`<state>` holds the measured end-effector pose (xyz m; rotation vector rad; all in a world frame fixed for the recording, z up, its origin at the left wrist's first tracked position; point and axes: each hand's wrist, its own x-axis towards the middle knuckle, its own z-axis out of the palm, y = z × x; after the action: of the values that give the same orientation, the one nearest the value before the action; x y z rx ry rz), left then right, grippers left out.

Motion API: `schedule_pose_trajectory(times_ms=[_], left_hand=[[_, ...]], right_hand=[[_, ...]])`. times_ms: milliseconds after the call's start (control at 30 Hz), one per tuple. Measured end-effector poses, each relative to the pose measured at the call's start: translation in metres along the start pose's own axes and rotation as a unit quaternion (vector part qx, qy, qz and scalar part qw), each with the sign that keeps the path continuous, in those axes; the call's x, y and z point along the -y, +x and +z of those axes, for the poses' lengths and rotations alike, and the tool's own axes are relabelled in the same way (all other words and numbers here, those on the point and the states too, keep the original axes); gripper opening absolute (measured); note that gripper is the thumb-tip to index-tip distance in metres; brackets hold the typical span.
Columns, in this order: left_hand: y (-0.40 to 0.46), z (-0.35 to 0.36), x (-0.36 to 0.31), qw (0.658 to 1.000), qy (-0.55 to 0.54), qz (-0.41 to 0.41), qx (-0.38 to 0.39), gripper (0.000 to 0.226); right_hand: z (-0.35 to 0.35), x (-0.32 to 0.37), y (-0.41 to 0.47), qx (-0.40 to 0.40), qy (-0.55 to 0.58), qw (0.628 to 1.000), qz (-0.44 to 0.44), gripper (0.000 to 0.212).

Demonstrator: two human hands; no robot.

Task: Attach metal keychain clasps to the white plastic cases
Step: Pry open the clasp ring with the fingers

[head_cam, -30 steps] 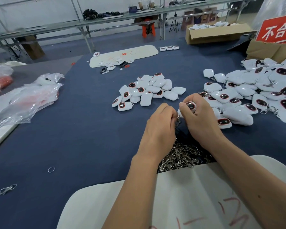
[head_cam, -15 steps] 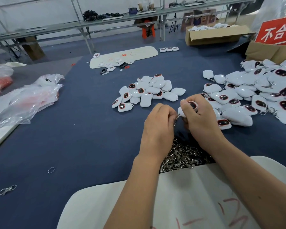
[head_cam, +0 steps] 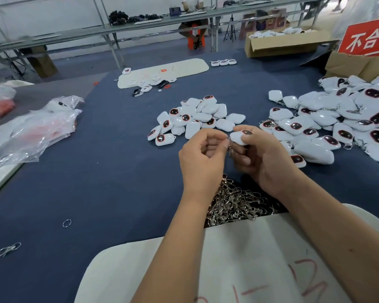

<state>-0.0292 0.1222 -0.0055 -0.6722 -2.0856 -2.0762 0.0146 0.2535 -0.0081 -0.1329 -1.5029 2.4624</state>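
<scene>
On the blue tabletop (head_cam: 96,171), the big heap of white cases (head_cam: 337,127) at the right of the frame shows metal rings and chains among it, so these look finished. The smaller pile of cases (head_cam: 195,119) at centre shows no clasps and seems still to do. A mound of loose metal clasps (head_cam: 234,204) lies below the hands, so much work is left. The right hand (head_cam: 263,158) grips one white case (head_cam: 240,136) at centre frame, fingers curled round it. The left hand (head_cam: 202,158) pinches a clasp (head_cam: 230,147) hanging at the case's edge, fingertips closed together; whether it is hooked on I cannot tell.
</scene>
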Motion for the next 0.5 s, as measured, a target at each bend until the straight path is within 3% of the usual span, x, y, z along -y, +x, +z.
schedule_pose_trajectory(times_ms=[200,333,500], left_hand=[[0.004,-0.004,0.002,0.999,-0.001,-0.026,-0.019,0.015],[0.003,-0.009,0.005,0.994,0.102,0.034,0.014,0.018],[0.004,-0.015,0.009,0.964,0.232,0.101,0.079,0.017]], right_hand=[[0.001,0.0,-0.001,0.027,0.024,0.999,-0.006,0.014],[0.001,-0.002,-0.002,0.0,-0.026,0.999,-0.023,0.007],[0.005,-0.01,-0.002,-0.062,-0.151,0.986,-0.04,0.01]])
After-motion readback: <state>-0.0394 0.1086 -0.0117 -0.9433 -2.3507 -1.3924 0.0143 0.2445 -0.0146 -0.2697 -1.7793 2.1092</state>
